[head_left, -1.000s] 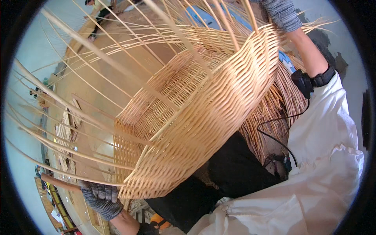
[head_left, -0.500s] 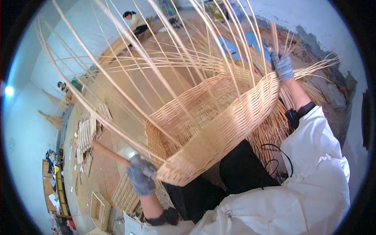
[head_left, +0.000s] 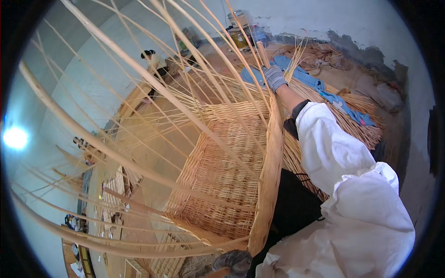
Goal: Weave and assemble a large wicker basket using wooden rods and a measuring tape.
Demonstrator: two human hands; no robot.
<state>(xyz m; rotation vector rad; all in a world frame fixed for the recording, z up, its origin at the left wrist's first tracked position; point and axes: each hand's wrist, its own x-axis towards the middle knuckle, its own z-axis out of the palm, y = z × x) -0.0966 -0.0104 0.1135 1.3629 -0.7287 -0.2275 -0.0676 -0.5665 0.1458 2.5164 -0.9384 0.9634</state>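
Observation:
A pale wicker basket [head_left: 218,162] with long upright rods [head_left: 139,169] is tilted in front of me, its woven floor turned towards my view. At the far right corner my right hand [head_left: 274,78], in a grey knitted glove, is closed round a thick corner stick [head_left: 262,53]. My left hand [head_left: 234,262], also gloved, is at the lower picture edge by the near corner. Its fingers are closed on another thick brown stick [head_left: 217,273], mostly cut off by that edge. A third thick stick [head_left: 132,200] juts from the basket's left corner.
Long loose rods [head_left: 361,129] lie in a pile to the right, with a blue cloth [head_left: 324,92] over them. Another person [head_left: 157,62] sits at the far wall. Woven pieces [head_left: 169,259] lie on the floor at lower left.
The basket has turned and tipped, so its inside faces me more. My right hand has moved left with its corner; my left hand has moved down and right, towards the lower edge.

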